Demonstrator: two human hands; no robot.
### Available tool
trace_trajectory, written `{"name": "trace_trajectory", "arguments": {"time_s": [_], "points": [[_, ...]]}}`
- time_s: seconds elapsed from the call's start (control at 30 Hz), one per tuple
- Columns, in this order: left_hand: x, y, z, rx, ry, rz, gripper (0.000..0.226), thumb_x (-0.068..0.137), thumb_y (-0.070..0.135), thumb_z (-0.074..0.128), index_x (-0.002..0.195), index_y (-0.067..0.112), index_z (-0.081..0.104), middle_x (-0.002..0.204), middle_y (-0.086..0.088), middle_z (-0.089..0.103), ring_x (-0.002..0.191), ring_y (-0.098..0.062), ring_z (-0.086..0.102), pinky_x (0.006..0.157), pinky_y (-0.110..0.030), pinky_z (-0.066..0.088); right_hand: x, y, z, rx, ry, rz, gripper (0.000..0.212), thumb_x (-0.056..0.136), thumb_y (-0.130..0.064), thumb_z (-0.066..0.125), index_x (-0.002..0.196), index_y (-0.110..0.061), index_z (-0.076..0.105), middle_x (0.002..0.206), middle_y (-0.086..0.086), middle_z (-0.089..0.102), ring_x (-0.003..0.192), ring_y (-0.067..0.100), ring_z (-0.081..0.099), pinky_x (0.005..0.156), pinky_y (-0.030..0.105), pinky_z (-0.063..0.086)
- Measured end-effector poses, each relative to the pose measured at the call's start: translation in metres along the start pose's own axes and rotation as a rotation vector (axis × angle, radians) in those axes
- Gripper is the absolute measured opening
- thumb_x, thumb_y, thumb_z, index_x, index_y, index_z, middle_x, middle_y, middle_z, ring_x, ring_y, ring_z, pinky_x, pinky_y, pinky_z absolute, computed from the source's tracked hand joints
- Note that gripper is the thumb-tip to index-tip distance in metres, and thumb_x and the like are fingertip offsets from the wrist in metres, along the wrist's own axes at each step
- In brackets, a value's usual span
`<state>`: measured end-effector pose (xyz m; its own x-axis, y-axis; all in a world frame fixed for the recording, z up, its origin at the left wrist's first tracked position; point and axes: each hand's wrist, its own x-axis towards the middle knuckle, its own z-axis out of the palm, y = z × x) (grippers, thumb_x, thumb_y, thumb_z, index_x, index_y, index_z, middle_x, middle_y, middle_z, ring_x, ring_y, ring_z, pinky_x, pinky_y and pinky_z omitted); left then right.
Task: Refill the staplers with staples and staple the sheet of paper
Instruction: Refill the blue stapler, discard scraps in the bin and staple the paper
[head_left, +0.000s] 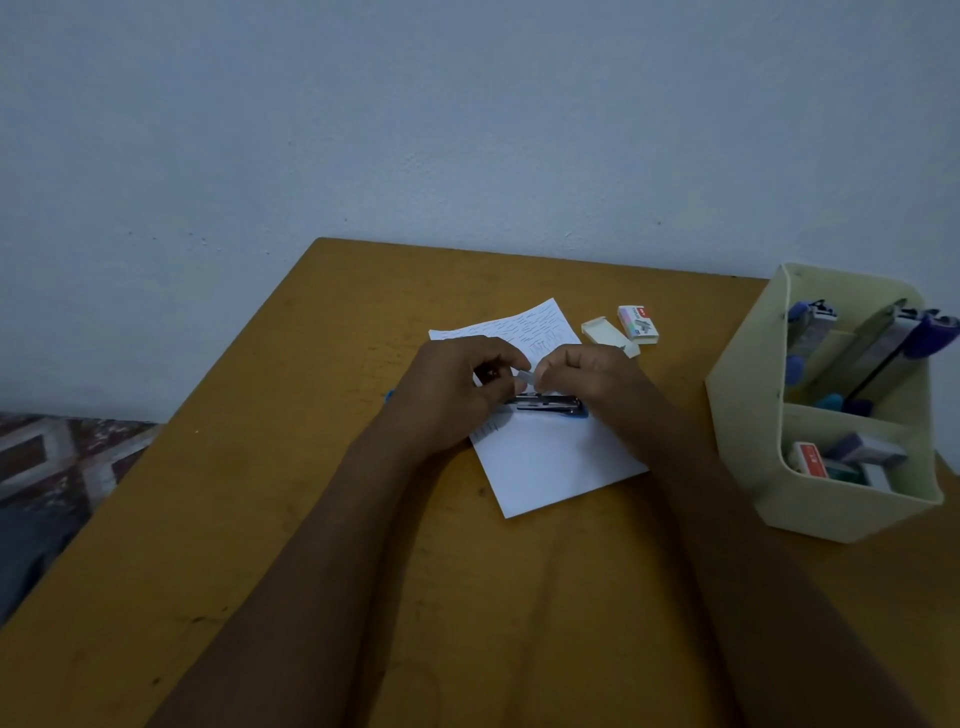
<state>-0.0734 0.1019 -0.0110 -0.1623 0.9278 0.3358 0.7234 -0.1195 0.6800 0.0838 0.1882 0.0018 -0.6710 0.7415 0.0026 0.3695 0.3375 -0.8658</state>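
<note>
- Two bare forearms are seen reaching forward over the near part of a brown desk (249, 545).
- A sheet of paper (550, 462) is laid flat on the desk around its middle, turned at an angle. Its near half is blank and its far half is covered with handwriting.
- A stapler (550, 402) with a blue base is laid on the sheet. Its metal channel is exposed upward, and its left end is hidden under the left hand.
- The left hand (447, 395) is held just above the sheet with its fingers curled. The right hand (587, 374) is held beside it, also curled.
- A small pale strip of staples (525, 378) is pinched between the fingertips of both hands, just above the stapler.
- To the right, a cream organiser (748, 447) is stood on the desk, well apart from the sheet. Small staple boxes (852, 460) are kept in its near compartment, and several staplers (852, 348) are stood upright in its far compartment.
- Just beyond the right hand, an open box tray (608, 335) and a printed box sleeve (638, 324) are laid side by side on the desk.
- At the far left, a patterned cloth (57, 457) is seen below the desk's level.
- A plain pale wall (467, 130) is met by the far edge of the desk.
</note>
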Motion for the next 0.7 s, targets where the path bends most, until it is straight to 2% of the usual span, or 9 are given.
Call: {"name": "trace_trajectory", "arguments": {"time_s": [0.07, 0.2, 0.27, 0.33, 0.4, 0.5, 0.7], "points": [[0.0008, 0.0003, 0.0003, 0.027, -0.004, 0.016, 0.015, 0.087, 0.017, 0.067, 0.100, 0.019, 0.074, 0.094, 0.010, 0.070, 0.078, -0.002, 0.060, 0.068, -0.012, 0.046, -0.0009, 0.0011, -0.0015, -0.022, -0.003, -0.016, 0.012, 0.091, -0.014, 0.054, 0.085, -0.012, 0.065, 0.087, 0.006, 0.065, 0.091, 0.024, 0.060, 0.082, 0.036, 0.049], [0.0010, 0.0013, -0.0001, 0.081, -0.020, 0.050, 0.010, 0.088, 0.017, 0.066, 0.094, 0.018, 0.074, 0.092, 0.007, 0.070, 0.075, 0.002, 0.057, 0.066, -0.010, 0.043, -0.0015, 0.0048, -0.0058, -0.058, -0.014, -0.047, 0.007, 0.088, -0.014, 0.060, 0.084, -0.018, 0.064, 0.083, -0.003, 0.064, 0.080, 0.011, 0.058, 0.070, 0.021, 0.047], [0.0012, 0.0013, -0.0001, 0.071, -0.014, 0.040, 0.009, 0.088, 0.016, 0.065, 0.093, 0.016, 0.073, 0.090, 0.006, 0.070, 0.076, -0.002, 0.058, 0.069, -0.015, 0.046, -0.0007, 0.0066, -0.0050, -0.032, 0.005, -0.067, 0.002, 0.087, -0.017, 0.063, 0.087, -0.016, 0.065, 0.084, -0.004, 0.064, 0.078, 0.008, 0.058, 0.068, 0.016, 0.046], [0.0010, 0.0021, -0.0003, 0.048, -0.010, 0.023, 0.009, 0.089, 0.015, 0.064, 0.092, 0.016, 0.073, 0.089, 0.005, 0.070, 0.078, -0.006, 0.060, 0.070, -0.022, 0.050, 0.0002, 0.0074, -0.0036, -0.006, 0.026, -0.087, 0.011, 0.083, -0.023, 0.068, 0.091, -0.016, 0.066, 0.086, -0.004, 0.066, 0.079, 0.005, 0.060, 0.066, 0.011, 0.046], [0.0005, 0.0029, -0.0008, 0.036, -0.009, 0.013, 0.009, 0.090, 0.015, 0.064, 0.092, 0.018, 0.071, 0.089, 0.006, 0.070, 0.079, -0.006, 0.060, 0.071, -0.023, 0.050, 0.0004, 0.0075, -0.0019, -0.032, 0.028, -0.113, 0.011, 0.083, -0.025, 0.068, 0.091, -0.017, 0.067, 0.086, -0.005, 0.067, 0.079, 0.004, 0.060, 0.063, 0.007, 0.043], [0.0004, 0.0034, -0.0007, 0.033, -0.001, 0.007, 0.009, 0.091, 0.017, 0.063, 0.094, 0.020, 0.071, 0.092, 0.006, 0.070, 0.081, -0.005, 0.061, 0.072, -0.021, 0.050, 0.0012, 0.0084, -0.0011, -0.062, 0.050, -0.136, 0.006, 0.086, -0.021, 0.065, 0.089, -0.017, 0.067, 0.086, -0.002, 0.068, 0.078, 0.005, 0.059, 0.063, 0.008, 0.042], [-0.0009, 0.0037, 0.0007, -0.009, -0.005, -0.023, 0.023, 0.084, 0.017, 0.071, 0.107, 0.018, 0.069, 0.084, 0.011, 0.067, 0.076, -0.002, 0.062, 0.072, -0.019, 0.053, 0.0011, 0.0075, -0.0009, -0.003, 0.075, -0.095, 0.011, 0.090, -0.020, 0.060, 0.086, -0.015, 0.068, 0.083, -0.003, 0.068, 0.080, 0.011, 0.062, 0.073, 0.023, 0.049]]}}
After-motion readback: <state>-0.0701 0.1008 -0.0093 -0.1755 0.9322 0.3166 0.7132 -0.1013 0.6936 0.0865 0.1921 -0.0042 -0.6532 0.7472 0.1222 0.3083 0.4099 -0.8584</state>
